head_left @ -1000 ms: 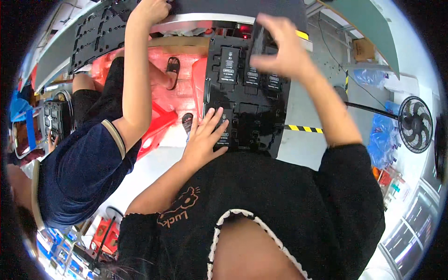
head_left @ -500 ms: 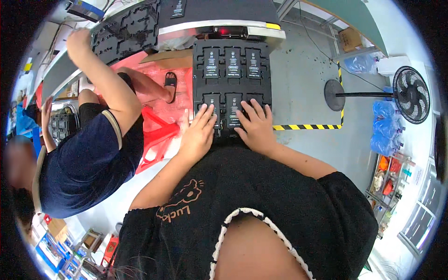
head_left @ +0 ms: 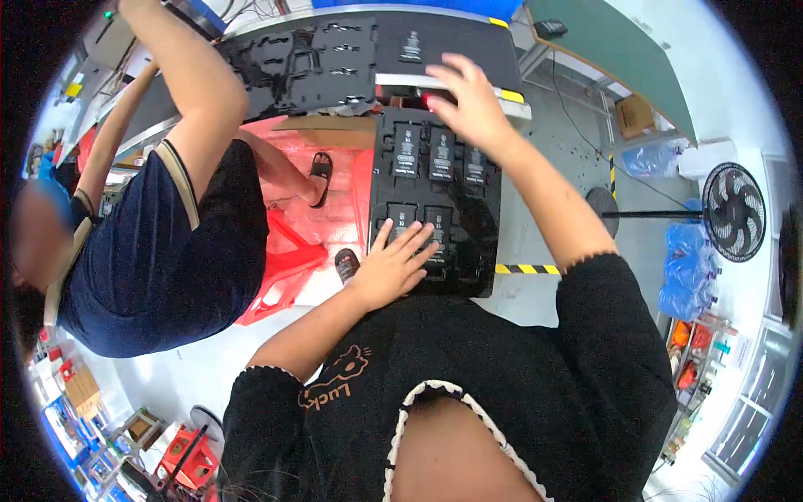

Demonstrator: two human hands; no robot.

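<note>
Head view: a black moulded tray (head_left: 435, 209) with rows of pockets sits in front of the person's body, each filled pocket holding a flat black rectangular part (head_left: 406, 151). The left hand (head_left: 393, 263) lies flat on the near row, fingers spread apart and pressed on two of the parts there; it grips nothing, and the flat palm seems meant to steady the tray. The pocket just right of those fingertips looks bare, though glare makes that hard to tell.

The right hand (head_left: 473, 105) is stretched over the tray's far edge, fingers loosely apart and slightly curled, closed on nothing that can be seen. Beneath its fingertips lies the edge of a black conveyor belt (head_left: 435, 50), with a small red light (head_left: 428, 100) just beside the thumb. Further black trays (head_left: 293, 67) rest on the belt, well left of those fingers.

Left of the tray, a co-worker in a dark blue shirt (head_left: 150, 251) sits on a red plastic stool (head_left: 288, 251), one arm raised to the belt. A standing fan (head_left: 734, 213) is well to the right.
</note>
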